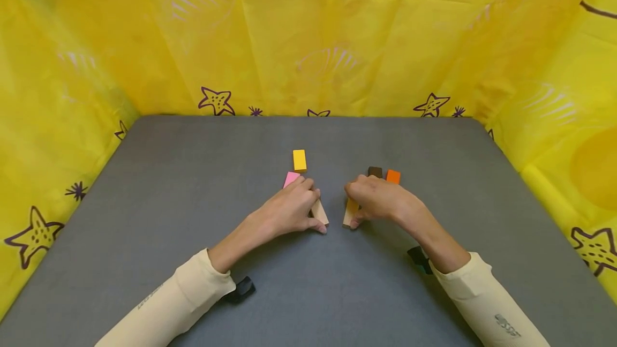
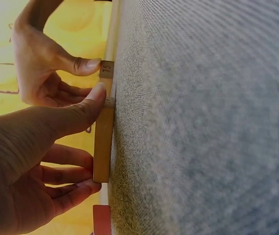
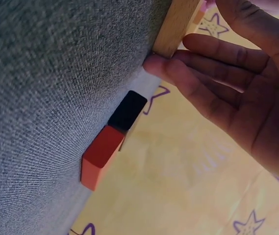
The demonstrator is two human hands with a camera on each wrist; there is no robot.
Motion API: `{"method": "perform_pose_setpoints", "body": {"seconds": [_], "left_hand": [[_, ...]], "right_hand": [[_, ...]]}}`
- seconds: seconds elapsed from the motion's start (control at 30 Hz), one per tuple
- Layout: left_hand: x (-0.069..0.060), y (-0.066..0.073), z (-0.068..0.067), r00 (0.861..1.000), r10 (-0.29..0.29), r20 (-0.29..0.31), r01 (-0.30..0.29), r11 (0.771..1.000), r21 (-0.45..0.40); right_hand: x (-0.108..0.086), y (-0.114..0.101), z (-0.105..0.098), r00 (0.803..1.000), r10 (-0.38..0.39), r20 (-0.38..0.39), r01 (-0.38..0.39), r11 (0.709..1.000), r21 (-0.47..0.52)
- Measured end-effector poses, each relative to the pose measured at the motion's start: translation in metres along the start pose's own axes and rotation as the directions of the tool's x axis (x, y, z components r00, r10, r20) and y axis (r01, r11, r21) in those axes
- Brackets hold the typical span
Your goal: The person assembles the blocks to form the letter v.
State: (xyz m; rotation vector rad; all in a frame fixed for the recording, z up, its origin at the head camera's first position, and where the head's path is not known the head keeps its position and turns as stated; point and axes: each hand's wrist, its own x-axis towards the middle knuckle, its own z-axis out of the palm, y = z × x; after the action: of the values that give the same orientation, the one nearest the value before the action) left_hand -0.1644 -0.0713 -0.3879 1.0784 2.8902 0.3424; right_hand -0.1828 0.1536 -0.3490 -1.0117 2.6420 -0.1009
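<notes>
My left hand (image 1: 289,205) pinches a plain wooden block (image 1: 320,213) end to end, thumb at the near end and fingertips at the far end. In the left wrist view this block (image 2: 103,142) lies flat on the grey surface. Across a small gap, my right hand (image 1: 383,198) holds a second wooden block (image 1: 350,213) the same way; its end, with dark marks, shows in the left wrist view. A pink block (image 1: 291,178) lies just past my left fingers, partly covered by them. Beyond my right hand sit a dark brown block (image 1: 375,172) and an orange block (image 1: 393,176).
A yellow block (image 1: 299,160) lies farther back, behind the pink one. Yellow cloth (image 1: 308,42) with drawn starfish and shells rises at the back and both sides of the grey table (image 1: 193,159). Dark wrist straps (image 1: 241,289) hang below both forearms.
</notes>
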Motion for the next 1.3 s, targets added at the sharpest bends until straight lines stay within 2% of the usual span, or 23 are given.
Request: {"method": "perform_pose_setpoints", "body": {"seconds": [0.4, 0.77, 1.03, 1.3], "left_hand": [[-0.001, 0.005, 0.000, 1.000, 0.030, 0.007, -0.030, 1.000, 0.004], [-0.001, 0.011, 0.001, 0.999, 0.045, 0.022, -0.046, 0.999, 0.007], [-0.001, 0.011, 0.001, 0.999, 0.027, 0.041, -0.027, 1.000, -0.010], [-0.003, 0.013, 0.001, 0.999, 0.049, 0.022, -0.049, 0.999, 0.001]], "right_hand": [[-0.001, -0.007, 0.000, 1.000, -0.002, 0.029, 0.002, 1.000, -0.001], [-0.003, -0.009, 0.001, 1.000, -0.029, 0.009, 0.029, 0.999, -0.024], [-0.001, -0.012, 0.002, 0.999, -0.027, 0.021, 0.027, 1.000, -0.011], [0.000, -0.016, 0.002, 0.999, -0.022, 0.043, 0.022, 1.000, -0.008]]}}
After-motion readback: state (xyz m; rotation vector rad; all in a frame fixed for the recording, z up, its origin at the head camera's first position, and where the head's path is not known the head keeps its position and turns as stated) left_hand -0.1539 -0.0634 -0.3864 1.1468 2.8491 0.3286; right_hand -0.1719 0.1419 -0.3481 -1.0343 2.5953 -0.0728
